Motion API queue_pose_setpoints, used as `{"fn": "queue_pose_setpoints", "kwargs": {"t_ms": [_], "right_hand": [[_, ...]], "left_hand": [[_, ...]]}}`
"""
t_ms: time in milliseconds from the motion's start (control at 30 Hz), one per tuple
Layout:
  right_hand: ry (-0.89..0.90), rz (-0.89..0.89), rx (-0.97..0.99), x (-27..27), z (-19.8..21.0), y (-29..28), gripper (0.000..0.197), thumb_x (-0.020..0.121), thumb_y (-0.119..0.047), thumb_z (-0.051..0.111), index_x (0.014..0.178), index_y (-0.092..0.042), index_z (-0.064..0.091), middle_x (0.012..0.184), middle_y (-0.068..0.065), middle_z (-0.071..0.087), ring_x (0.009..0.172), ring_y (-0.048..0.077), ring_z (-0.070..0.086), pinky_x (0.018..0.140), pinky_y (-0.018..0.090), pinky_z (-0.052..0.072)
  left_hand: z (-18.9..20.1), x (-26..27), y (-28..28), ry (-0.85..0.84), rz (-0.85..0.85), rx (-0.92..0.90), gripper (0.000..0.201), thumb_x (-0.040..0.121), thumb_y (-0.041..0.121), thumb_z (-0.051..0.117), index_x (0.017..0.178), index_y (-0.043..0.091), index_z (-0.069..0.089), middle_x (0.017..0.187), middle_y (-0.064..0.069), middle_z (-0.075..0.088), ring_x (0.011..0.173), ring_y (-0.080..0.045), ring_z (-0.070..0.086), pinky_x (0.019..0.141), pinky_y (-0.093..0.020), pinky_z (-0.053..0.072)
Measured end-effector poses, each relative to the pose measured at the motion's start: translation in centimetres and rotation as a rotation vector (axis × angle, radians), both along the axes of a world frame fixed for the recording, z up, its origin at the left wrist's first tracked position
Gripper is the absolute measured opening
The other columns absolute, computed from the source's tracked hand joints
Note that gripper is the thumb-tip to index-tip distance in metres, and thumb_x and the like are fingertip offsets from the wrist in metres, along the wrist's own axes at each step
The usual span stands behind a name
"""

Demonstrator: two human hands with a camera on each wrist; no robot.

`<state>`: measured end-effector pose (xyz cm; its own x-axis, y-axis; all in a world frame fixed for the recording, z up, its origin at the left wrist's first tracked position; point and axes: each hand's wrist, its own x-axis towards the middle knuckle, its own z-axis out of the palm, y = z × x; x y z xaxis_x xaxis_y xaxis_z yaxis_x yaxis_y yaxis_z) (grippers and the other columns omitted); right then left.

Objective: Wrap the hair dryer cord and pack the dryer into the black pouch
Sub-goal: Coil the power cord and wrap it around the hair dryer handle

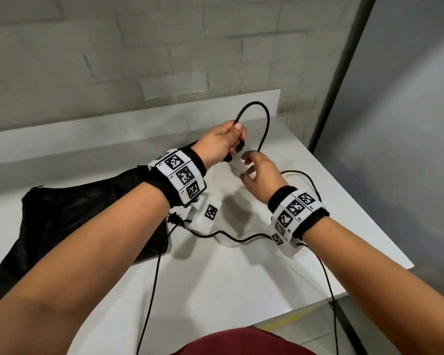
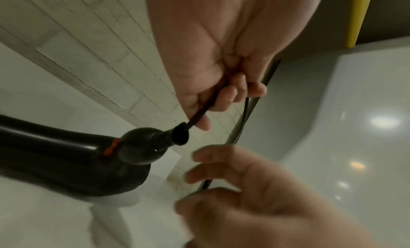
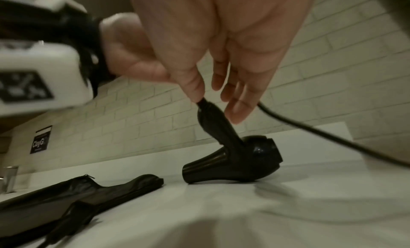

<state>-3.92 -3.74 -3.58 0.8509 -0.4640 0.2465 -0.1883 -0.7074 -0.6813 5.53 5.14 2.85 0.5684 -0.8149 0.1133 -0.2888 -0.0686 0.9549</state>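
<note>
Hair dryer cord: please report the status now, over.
Left hand grips cord at dryer handle. Right hand open beside it. Hair dryer on counter, black pouch left, unpacked. Nothing blocking.

The black hair dryer rests on its side on the white counter, nozzle pointing left toward the pouch, handle tilted up. Its black cord rises from the handle end, arches in a loop toward the far side, then trails off to the right. The black pouch lies flat and limp at left, near the dryer.
</note>
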Motion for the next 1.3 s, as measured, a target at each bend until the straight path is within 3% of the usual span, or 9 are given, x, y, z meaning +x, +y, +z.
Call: {"fn": "queue_pose_setpoints", "kwargs": {"t_ms": [133,400,567,700,833,933,1033,1167,1300], "right_hand": [[0.016,0.026,0.034,1.9,0.4,0.9,0.063,0.081,-0.007,0.060,0.136,-0.009,0.030,0.141,0.014,0.037,0.125,0.026,0.043,0.104,0.029,0.034],[-0.080,0.037,0.153,4.2,1.7,1.0,0.047,0.082,-0.009,0.058,0.127,-0.009,0.042,0.124,0.013,0.056,0.114,0.027,0.052,0.099,0.033,0.040],[-0.088,0.054,0.113,4.0,2.3,1.1,0.046,0.084,-0.011,0.056,0.128,-0.007,0.042,0.124,0.015,0.056,0.114,0.029,0.052,0.101,0.038,0.041],[-0.115,0.117,0.143,3.7,2.9,1.5,0.045,0.084,-0.012,0.056,0.126,-0.009,0.043,0.119,0.017,0.060,0.108,0.031,0.058,0.097,0.044,0.046],[-0.289,0.026,0.017,2.4,3.6,0.9,0.033,0.082,-0.004,0.054,0.115,-0.005,0.053,0.115,0.016,0.056,0.097,0.020,0.053,0.091,0.028,0.046],[-0.350,-0.166,-0.063,2.0,3.8,0.1,0.037,0.083,-0.002,0.049,0.119,-0.005,0.047,0.123,0.016,0.046,0.112,0.028,0.048,0.100,0.032,0.038],[-0.167,-0.158,0.115,2.7,3.7,-0.5,0.052,0.089,-0.011,0.045,0.138,-0.008,0.026,0.139,0.015,0.040,0.127,0.030,0.041,0.108,0.038,0.035],[-0.073,-0.103,0.186,3.6,3.2,-0.3,0.034,0.092,-0.018,0.039,0.126,-0.011,0.038,0.109,0.016,0.063,0.102,0.034,0.057,0.093,0.044,0.046],[-0.088,-0.066,0.113,3.1,3.0,0.4,0.021,0.095,-0.019,0.036,0.100,-0.002,0.046,0.088,0.023,0.062,0.081,0.036,0.058,0.074,0.042,0.047]], "left_hand": [[1.9,0.2,-0.5,0.062,-0.044,-0.070,0.036,0.101,0.019,0.031,0.071,0.018,0.051,0.050,0.010,0.034,0.041,0.000,0.033,0.058,-0.023,0.035],[4.5,0.2,-0.2,0.311,-0.068,-0.184,0.034,0.101,0.022,0.027,0.078,0.016,0.052,0.044,0.014,0.034,0.044,-0.003,0.030,0.058,-0.023,0.027],[5.8,0.7,0.1,0.369,-0.067,-0.238,0.031,0.100,0.014,0.028,0.087,0.014,0.056,0.063,0.004,0.039,0.055,-0.008,0.035,0.058,-0.023,0.033],[5.8,0.9,0.0,0.361,-0.042,-0.229,0.032,0.101,0.024,0.025,0.092,0.024,0.055,0.049,0.013,0.035,0.048,-0.005,0.031,0.056,-0.022,0.030],[6.1,1.4,-0.4,0.405,-0.014,-0.288,0.031,0.101,0.028,0.024,0.097,0.029,0.054,0.046,0.013,0.031,0.043,-0.004,0.026,0.052,-0.021,0.027],[6.1,1.6,-0.6,0.403,-0.006,-0.291,0.031,0.101,0.027,0.024,0.097,0.029,0.055,0.045,0.013,0.032,0.041,-0.003,0.025,0.048,-0.020,0.025],[6.2,1.8,-1.0,0.439,-0.003,-0.291,0.033,0.100,0.024,0.024,0.096,0.025,0.056,0.043,0.012,0.031,0.038,-0.003,0.023,0.043,-0.017,0.022],[6.3,1.9,-1.5,0.566,0.001,-0.341,0.038,0.094,0.016,0.022,0.092,0.017,0.060,0.041,0.009,0.030,0.034,-0.004,0.023,0.041,-0.019,0.019],[6.0,2.3,-1.6,0.602,0.004,-0.381,0.036,0.095,0.013,0.022,0.094,0.016,0.058,0.042,0.010,0.036,0.034,-0.004,0.025,0.042,-0.018,0.022]]}}
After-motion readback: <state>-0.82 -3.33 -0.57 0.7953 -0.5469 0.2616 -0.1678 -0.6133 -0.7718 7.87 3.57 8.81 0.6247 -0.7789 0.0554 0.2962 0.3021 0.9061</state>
